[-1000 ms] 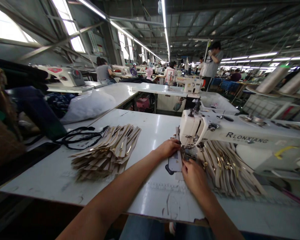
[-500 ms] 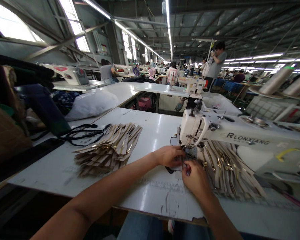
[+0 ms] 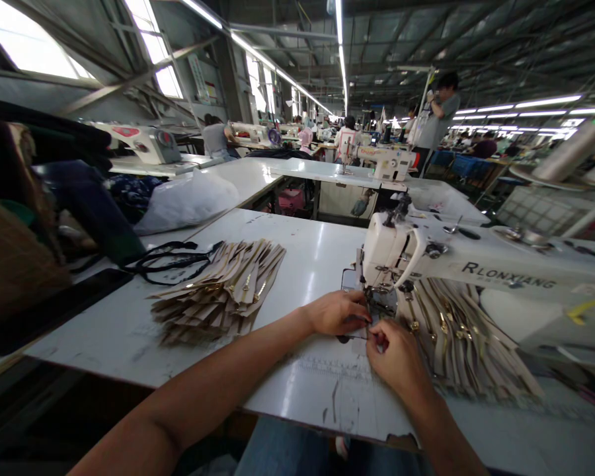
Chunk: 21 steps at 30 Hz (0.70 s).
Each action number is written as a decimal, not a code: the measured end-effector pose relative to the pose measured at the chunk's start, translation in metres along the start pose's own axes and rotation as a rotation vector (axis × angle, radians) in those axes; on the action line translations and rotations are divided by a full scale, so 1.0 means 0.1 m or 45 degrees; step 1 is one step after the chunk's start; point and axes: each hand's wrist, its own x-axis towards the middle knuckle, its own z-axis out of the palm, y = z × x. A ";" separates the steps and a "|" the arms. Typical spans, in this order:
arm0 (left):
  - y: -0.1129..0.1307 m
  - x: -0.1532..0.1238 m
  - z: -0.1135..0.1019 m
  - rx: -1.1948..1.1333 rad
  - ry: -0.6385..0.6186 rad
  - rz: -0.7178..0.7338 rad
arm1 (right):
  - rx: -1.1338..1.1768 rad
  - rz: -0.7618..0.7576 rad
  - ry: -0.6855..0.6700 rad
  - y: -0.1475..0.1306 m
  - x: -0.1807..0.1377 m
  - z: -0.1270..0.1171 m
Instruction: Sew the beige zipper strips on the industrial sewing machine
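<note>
Just in front of the needle area of a white sewing machine (image 3: 515, 254), my two hands almost meet. My left hand (image 3: 340, 314) is palm down, its fingers bent together at the edge of the metal plate. Thumb and forefinger of my right hand (image 3: 394, 354) pinch something small and thin, mostly covered by the fingers. Beige zipper strips with gold teeth and pulls (image 3: 469, 344) lie spread under the machine arm, right of my right hand. Another heap of similar zipper strips (image 3: 228, 291) is left of my left forearm.
Black cords (image 3: 171, 261) lie behind the left heap. A white plastic bag (image 3: 188, 198) and a dark blue object (image 3: 86, 205) stand at the left. Thread cones (image 3: 568, 149) rise at the right. A person (image 3: 436, 119) stands further back near another sewing machine (image 3: 389, 162).
Both hands have drawn slightly towards me, away from the needle. The view has turned a little to the left. The heaps of zipper strips lie as before.
</note>
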 end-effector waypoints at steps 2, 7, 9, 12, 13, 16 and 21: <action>0.00 0.00 0.01 0.009 0.001 0.003 | -0.028 -0.008 0.006 -0.01 -0.01 0.00; 0.01 0.00 0.02 0.022 -0.013 0.026 | -0.115 0.006 -0.031 -0.05 -0.02 -0.02; 0.02 0.00 0.01 0.039 -0.020 0.032 | -0.156 0.006 -0.050 -0.07 -0.02 -0.04; 0.04 0.00 0.01 0.074 -0.025 0.033 | -0.179 -0.022 -0.073 -0.07 -0.02 -0.07; 0.04 0.00 0.01 0.081 -0.025 0.036 | -0.174 -0.032 -0.082 -0.06 -0.03 -0.07; 0.05 -0.01 0.00 0.072 -0.033 0.070 | -0.148 -0.046 -0.106 -0.05 -0.03 -0.09; 0.07 -0.04 0.00 0.042 -0.027 0.081 | -0.191 -0.030 -0.103 -0.07 -0.03 -0.09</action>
